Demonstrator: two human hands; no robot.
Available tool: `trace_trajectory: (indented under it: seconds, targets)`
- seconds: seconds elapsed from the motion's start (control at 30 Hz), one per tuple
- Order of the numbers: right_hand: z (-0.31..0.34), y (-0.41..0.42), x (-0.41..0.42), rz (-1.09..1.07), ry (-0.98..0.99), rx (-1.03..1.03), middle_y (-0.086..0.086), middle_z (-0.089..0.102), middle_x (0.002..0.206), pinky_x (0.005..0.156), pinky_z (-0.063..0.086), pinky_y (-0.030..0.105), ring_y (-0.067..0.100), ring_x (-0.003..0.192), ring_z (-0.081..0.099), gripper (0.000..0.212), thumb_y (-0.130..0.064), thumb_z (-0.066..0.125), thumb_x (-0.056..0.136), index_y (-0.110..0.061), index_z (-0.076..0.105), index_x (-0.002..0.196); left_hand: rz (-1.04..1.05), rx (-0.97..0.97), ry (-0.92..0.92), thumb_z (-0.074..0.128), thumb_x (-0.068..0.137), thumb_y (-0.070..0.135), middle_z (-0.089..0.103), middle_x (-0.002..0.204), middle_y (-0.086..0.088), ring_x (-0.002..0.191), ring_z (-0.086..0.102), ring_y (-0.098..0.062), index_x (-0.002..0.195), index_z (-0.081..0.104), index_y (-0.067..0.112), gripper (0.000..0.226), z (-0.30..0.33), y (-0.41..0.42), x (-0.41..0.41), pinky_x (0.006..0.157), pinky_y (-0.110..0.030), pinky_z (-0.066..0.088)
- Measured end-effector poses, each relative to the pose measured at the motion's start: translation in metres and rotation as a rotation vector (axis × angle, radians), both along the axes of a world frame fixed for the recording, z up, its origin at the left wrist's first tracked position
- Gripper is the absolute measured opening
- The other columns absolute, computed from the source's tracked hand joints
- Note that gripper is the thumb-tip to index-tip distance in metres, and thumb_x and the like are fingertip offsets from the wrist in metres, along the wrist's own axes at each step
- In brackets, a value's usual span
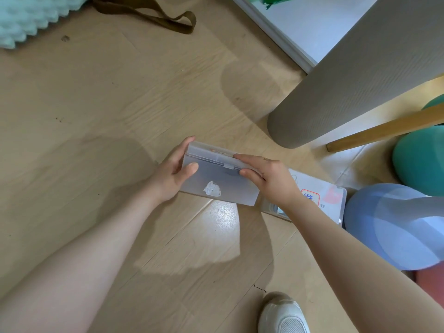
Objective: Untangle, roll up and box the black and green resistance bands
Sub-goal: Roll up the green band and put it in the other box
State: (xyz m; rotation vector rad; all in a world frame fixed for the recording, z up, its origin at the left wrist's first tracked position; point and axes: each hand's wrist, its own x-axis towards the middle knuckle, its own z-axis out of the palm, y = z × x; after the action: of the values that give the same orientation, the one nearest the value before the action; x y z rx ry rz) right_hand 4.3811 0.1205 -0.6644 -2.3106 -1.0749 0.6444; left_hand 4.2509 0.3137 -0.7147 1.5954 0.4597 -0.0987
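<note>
While both hands hold it above the wooden floor (pixel 96 97), a frosted plastic box (pixel 219 179) sits between them with its lid closed and a small clasp at the middle of its upper edge. The left hand (pixel 171 175) grips the box's left end, fingers wrapped over the far side and the thumb pressed on the near face. The right hand (pixel 271 179) grips the right end, fingers lying along the top edge and the thumb on the near face. A torn white sticker patch (pixel 212 189) shows on that face, below and between the two thumbs. What lies inside the box cannot be made out through the cloudy plastic.

Just beyond the right hand, a grey rolled mat (pixel 348 75) stands upright, with a wooden leg (pixel 384 129) beside it. Under the right wrist lies a flat clear case with a printed label (pixel 322 195), and past it sit a blue ball (pixel 394 227) and a teal ball (pixel 420 159). Well beyond the left hand, an olive strap loop (pixel 153 15) lies on the floor near a pale green textured cushion (pixel 26 18). Below the right forearm, a white shoe (pixel 283 316) rests on the floor.
</note>
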Motion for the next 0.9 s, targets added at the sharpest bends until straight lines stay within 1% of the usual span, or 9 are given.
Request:
trace_trajectory:
  seconds: [0.13,0.27,0.37,0.5,0.57,0.63,0.7,0.8,0.9]
  targets:
    - [-0.001,0.007,-0.016,-0.058,-0.023,-0.045,-0.005,0.065,0.119,0.086,0.048,0.038,0.024,0.106,0.06,0.046,-0.038,0.052,0.081,-0.023,0.059,0.124,0.023,-0.021,0.014,0.046,0.068,0.058,0.048,0.122,0.013,0.099,0.047,0.02,0.141,0.026,0.026,0.083,-0.005,-0.003,-0.006,0.083,-0.004,0.036]
    - [-0.006,0.014,-0.027,-0.142,-0.088,-0.035,-0.001,0.069,0.109,0.083,0.048,0.041,0.029,0.098,0.06,0.047,-0.044,0.054,0.076,-0.026,0.062,0.118,0.039,-0.035,0.029,0.048,0.067,0.058,0.051,0.112,0.019,0.093,0.051,0.017,0.137,0.03,0.027,0.078,-0.005,-0.004,-0.004,0.077,-0.004,0.039]
    - [-0.009,0.015,-0.029,-0.178,-0.051,0.015,0.0,0.069,0.105,0.086,0.047,0.045,0.027,0.1,0.059,0.043,-0.041,0.054,0.077,-0.025,0.064,0.115,0.064,-0.019,0.035,0.048,0.068,0.058,0.053,0.108,0.019,0.093,0.052,0.01,0.131,0.035,0.031,0.07,-0.006,-0.005,-0.004,0.079,-0.013,0.041]
    - [-0.017,0.013,-0.032,-0.17,-0.106,0.053,-0.002,0.067,0.111,0.09,0.044,0.05,0.026,0.11,0.056,0.042,-0.042,0.053,0.079,-0.021,0.065,0.114,0.076,0.004,0.045,0.047,0.067,0.061,0.05,0.115,0.02,0.101,0.049,0.011,0.136,0.033,0.029,0.078,-0.005,-0.006,-0.005,0.082,-0.014,0.038]
    - [-0.022,0.009,-0.036,-0.189,-0.171,0.078,0.004,0.055,0.129,0.104,0.035,0.05,0.029,0.124,0.044,0.048,-0.047,0.052,0.081,-0.023,0.06,0.121,0.063,-0.016,0.062,0.046,0.066,0.062,0.049,0.122,0.018,0.106,0.047,0.011,0.14,0.029,0.03,0.082,-0.004,-0.005,-0.003,0.086,-0.011,0.036]
    - [-0.018,0.005,-0.045,-0.358,-0.019,0.122,0.003,0.027,0.149,0.114,0.015,0.028,0.01,0.138,0.02,0.061,-0.048,0.055,0.082,-0.027,0.041,0.137,0.038,-0.007,0.089,0.048,0.067,0.061,0.046,0.133,0.015,0.118,0.045,0.004,0.142,0.027,0.037,0.081,-0.004,-0.002,-0.003,0.096,-0.015,0.035]
    - [-0.01,0.001,-0.053,-0.651,0.297,0.17,-0.004,0.016,0.153,0.112,0.011,0.016,-0.006,0.135,0.014,0.066,-0.046,0.05,0.088,-0.026,0.024,0.145,0.04,0.008,0.131,0.055,0.069,0.06,0.047,0.136,0.017,0.123,0.045,0.0,0.14,0.029,0.044,0.077,-0.001,0.005,-0.004,0.102,-0.023,0.036]
    - [-0.008,-0.002,-0.049,-0.999,0.742,0.129,-0.002,0.048,0.136,0.11,0.034,0.039,0.014,0.125,0.044,0.048,-0.051,0.034,0.095,-0.025,0.043,0.135,0.066,0.037,0.244,0.051,0.074,0.065,0.054,0.127,0.017,0.114,0.053,-0.004,0.133,0.043,0.042,0.064,0.011,0.012,-0.004,0.092,-0.024,0.043]
    - [-0.01,-0.001,-0.041,-1.107,0.855,0.138,0.0,0.062,0.107,0.097,0.045,0.038,0.016,0.102,0.057,0.048,-0.058,0.032,0.092,-0.02,0.059,0.101,0.168,0.014,0.31,0.029,0.09,0.063,0.064,0.105,0.004,0.099,0.062,-0.019,0.096,0.058,0.039,0.038,0.02,0.003,-0.002,0.086,-0.04,0.052]
